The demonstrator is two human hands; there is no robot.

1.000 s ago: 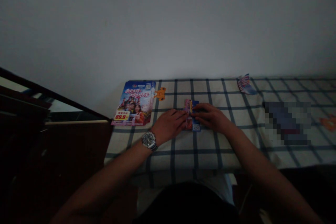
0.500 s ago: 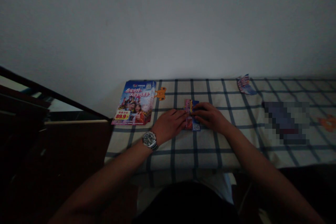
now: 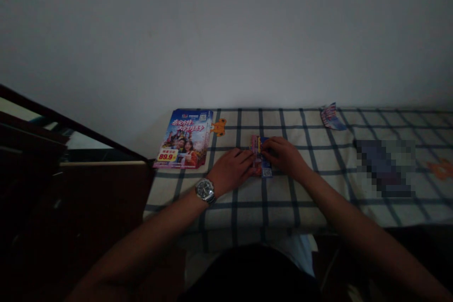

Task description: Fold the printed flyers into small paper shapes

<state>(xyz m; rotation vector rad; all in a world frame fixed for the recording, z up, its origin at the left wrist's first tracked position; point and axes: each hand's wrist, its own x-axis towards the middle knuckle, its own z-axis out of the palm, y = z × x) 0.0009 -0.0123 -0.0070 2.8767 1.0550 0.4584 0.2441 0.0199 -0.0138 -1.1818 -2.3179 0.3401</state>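
Observation:
A folded flyer (image 3: 266,170) in pink and blue, with a QR code at its lower right, lies on the checked cloth (image 3: 247,207) in front of me. My left hand (image 3: 232,169), a steel watch on its wrist, holds the flyer's left part with its fingertips. On the right side my right hand (image 3: 285,155) grips the blue part between bent fingers and thumb. The fingers cover some of the flyer's middle, so its folds are partly hidden.
To the left lies a stack of printed flyers (image 3: 184,139) marked 89.9. A crumpled, curled flyer (image 3: 332,117) sits near the wall (image 3: 226,33). A blurred-out dark object (image 3: 384,167) is at the right. A dark rail (image 3: 78,125) slopes down at the left.
The view has shifted slightly. My right hand's fingers have drawn a little closer together on the flyer's blue part. My left hand stays on the flyer.

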